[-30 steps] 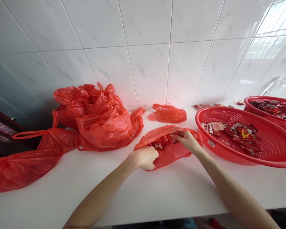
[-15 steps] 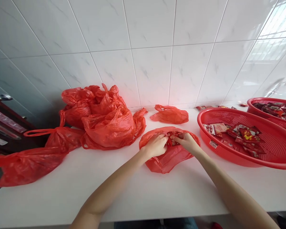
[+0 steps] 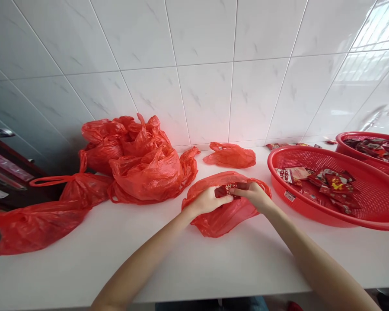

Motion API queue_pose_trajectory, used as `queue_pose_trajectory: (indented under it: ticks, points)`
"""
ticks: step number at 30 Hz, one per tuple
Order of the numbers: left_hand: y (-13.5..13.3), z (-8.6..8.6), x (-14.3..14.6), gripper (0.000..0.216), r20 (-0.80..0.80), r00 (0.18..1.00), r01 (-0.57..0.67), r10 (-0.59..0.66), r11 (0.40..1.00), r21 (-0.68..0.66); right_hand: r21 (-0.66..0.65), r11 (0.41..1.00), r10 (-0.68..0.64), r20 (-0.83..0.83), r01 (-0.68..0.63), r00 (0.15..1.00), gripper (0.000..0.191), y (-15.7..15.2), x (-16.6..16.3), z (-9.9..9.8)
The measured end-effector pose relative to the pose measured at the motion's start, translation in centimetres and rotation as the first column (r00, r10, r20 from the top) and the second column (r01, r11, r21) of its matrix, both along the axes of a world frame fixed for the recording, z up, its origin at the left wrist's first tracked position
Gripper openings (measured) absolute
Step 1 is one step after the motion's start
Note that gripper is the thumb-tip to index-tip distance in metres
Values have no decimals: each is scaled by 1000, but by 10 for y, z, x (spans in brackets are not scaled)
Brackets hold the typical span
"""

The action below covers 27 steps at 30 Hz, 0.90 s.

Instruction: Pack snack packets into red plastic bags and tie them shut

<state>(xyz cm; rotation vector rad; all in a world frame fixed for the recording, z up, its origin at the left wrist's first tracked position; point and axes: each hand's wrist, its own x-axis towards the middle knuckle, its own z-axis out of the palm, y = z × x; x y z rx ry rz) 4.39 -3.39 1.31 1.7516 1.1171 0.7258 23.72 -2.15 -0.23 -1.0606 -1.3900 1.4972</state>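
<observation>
We have both hands inside the mouth of an open bag [image 3: 215, 222], where dark red packets [image 3: 224, 191] lie between them. Our left hand [image 3: 209, 201], at the open bag's left side, has its thumb parted from half-curled fingers; our right hand [image 3: 254, 195], at its right side, lays a thumb against the packets. With other fingertips hidden, we cannot tell whether either grips anything. We see a red basket [image 3: 376, 194] right of the open bag and a heap of red bags [image 3: 149, 172] left of it.

Bare hands [image 3: 208, 201], bare forearms [image 3: 152, 251]; dark blue clothing [image 3: 243, 304] below.
</observation>
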Motion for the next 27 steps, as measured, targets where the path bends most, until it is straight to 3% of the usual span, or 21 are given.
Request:
queue_pose_trajectory:
  ticks: [3,6,11,14,20,27]
  points:
    - [-7,-3,-5,29,213,977,23,7,990,-137,-13,1000,-10,15,10,1000,37,-8,-6,8]
    - [-12,-7,-12,35,301,954,53,8,979,-195,14,1000,-8,46,8,999,36,-12,-8,12]
    - [-15,-10,-24,40,343,931,-49,128,972,-231,-19,977,213,9,-213,977,34,-13,-5,16]
    - [-15,-16,-27,43,387,895,-118,222,954,-274,-29,962,269,-25,-270,963,35,-14,-6,17]
    - [-24,-20,-25,47,439,876,-92,201,962,-256,-42,965,258,-36,-260,965,38,-18,-13,15]
    - [-33,-17,-25,28,399,904,-66,153,972,-223,-40,973,229,-9,-229,973,40,-20,-15,16]
